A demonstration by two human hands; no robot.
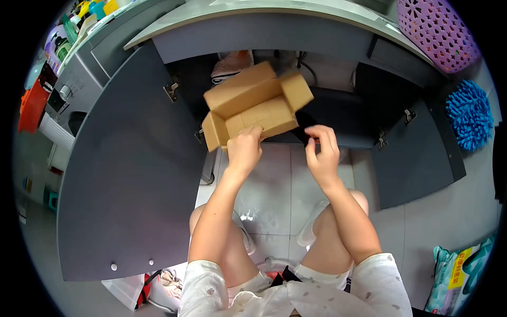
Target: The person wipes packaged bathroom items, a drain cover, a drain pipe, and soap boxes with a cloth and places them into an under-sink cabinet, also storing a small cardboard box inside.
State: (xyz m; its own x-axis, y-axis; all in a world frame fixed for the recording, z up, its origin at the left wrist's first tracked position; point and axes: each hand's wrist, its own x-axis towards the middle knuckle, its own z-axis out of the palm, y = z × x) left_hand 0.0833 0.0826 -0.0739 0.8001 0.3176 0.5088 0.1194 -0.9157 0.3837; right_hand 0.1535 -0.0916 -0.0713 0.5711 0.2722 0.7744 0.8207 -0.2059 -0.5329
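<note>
An open cardboard box [259, 108] with its flaps spread is held in front of the cabinet opening, and its inside shows nothing in it. My left hand [245, 148] grips the box's near edge, fingers closed over the cardboard. To the right of the box, my right hand [323, 150] is raised with its fingers curled and apart, touching nothing that I can see. Behind the box, a folded pinkish cloth [232, 66] lies inside the dark cabinet [338, 113].
Two dark cabinet doors stand open, a large left door [127, 164] and a right door [417, 158]. A purple basket [438, 34] and a blue chenille mop head [469, 115] are at right. A teal package [459, 277] lies on the floor. A washing machine [79, 79] stands left.
</note>
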